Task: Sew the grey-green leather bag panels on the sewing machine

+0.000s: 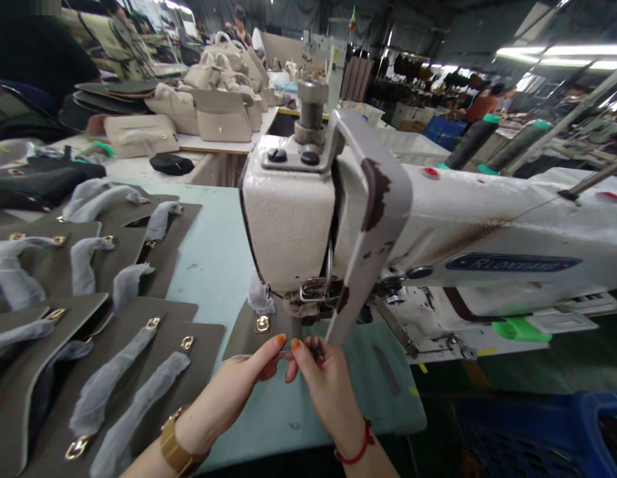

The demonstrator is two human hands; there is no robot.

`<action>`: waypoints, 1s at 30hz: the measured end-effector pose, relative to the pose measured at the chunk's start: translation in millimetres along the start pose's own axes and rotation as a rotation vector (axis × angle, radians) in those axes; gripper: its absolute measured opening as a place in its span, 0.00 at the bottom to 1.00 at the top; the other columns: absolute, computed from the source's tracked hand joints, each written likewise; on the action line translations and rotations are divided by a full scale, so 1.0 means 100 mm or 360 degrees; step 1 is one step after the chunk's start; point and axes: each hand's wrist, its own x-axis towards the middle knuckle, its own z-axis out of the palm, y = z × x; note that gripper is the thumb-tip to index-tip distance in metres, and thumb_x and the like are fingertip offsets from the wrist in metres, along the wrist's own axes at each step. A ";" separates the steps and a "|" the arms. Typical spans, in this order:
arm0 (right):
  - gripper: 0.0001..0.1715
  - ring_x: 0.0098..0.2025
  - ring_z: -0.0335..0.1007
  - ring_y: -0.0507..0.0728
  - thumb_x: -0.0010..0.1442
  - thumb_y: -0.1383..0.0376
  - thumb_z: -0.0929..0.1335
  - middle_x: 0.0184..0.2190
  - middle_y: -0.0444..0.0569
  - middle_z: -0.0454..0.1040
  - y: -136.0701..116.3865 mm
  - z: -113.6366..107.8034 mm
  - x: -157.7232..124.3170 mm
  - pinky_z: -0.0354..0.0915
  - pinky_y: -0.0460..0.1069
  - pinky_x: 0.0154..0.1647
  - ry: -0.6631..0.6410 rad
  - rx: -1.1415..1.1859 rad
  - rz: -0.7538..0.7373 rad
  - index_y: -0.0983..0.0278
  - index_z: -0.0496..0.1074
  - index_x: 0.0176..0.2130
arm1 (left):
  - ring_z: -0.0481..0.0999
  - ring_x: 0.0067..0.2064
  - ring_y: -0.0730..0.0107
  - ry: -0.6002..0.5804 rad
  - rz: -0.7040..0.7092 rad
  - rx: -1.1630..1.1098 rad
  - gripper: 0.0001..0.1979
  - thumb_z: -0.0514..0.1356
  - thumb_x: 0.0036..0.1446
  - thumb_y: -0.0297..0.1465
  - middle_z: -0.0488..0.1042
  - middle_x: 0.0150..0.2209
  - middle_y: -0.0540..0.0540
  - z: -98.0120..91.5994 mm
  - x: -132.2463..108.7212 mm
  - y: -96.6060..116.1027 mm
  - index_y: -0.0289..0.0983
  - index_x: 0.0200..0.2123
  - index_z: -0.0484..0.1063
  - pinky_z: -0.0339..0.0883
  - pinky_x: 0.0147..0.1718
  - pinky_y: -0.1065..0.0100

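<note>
My left hand (251, 368) and my right hand (325, 382) meet in front of the sewing machine (293, 219), thumb tips almost touching. Each is closed in a pinch. What sits between the left fingertips is too small to make out. Something dark and partly hidden shows in the curled right fingers; its kind is unclear. Just beyond the left thumb, a grey-brown bag panel (241, 332) lies by the needle area, with a gold clasp (262, 323) and a strap wrapped in white film (261, 299). The machine head hides its far part.
Grey-brown panels (208, 335) with film-wrapped straps overlap across the left of the pale green table (213, 245). Beige bags (223, 116) stand on a table behind. Thread cones (470, 143) rise behind the machine arm. A blue basket (547, 411) is at lower right.
</note>
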 end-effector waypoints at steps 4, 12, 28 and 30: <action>0.24 0.32 0.73 0.53 0.65 0.60 0.63 0.18 0.44 0.70 -0.03 0.00 0.00 0.63 0.44 0.41 0.0013 -0.0020 0.0004 0.64 0.66 0.19 | 0.76 0.31 0.57 -0.0106 -0.0135 -0.0132 0.23 0.68 0.39 0.48 0.77 0.23 0.40 -0.01 0.00 0.01 0.30 0.24 0.79 0.68 0.34 0.61; 0.19 0.28 0.70 0.51 0.64 0.62 0.63 0.19 0.43 0.71 -0.05 0.00 0.05 0.62 0.44 0.36 0.0072 -0.0033 0.0020 0.65 0.70 0.23 | 0.76 0.31 0.58 -0.0047 -0.0074 -0.0130 0.23 0.69 0.37 0.47 0.78 0.24 0.40 0.00 0.10 0.04 0.30 0.24 0.79 0.67 0.32 0.63; 0.14 0.22 0.65 0.51 0.59 0.64 0.63 0.17 0.43 0.71 0.61 0.06 -0.07 0.59 0.45 0.27 -0.0029 -0.0228 0.0320 0.67 0.73 0.26 | 0.67 0.26 0.67 -0.0030 0.0138 -0.0034 0.20 0.67 0.40 0.46 0.68 0.17 0.49 0.02 0.35 0.19 0.35 0.15 0.70 0.61 0.29 0.67; 0.15 0.22 0.64 0.51 0.58 0.65 0.63 0.17 0.43 0.71 0.65 0.07 -0.08 0.60 0.45 0.28 -0.0027 -0.0252 0.0302 0.67 0.72 0.25 | 0.66 0.25 0.68 -0.0009 0.0158 -0.0029 0.20 0.67 0.40 0.46 0.67 0.16 0.49 0.02 0.36 0.20 0.36 0.14 0.69 0.60 0.28 0.68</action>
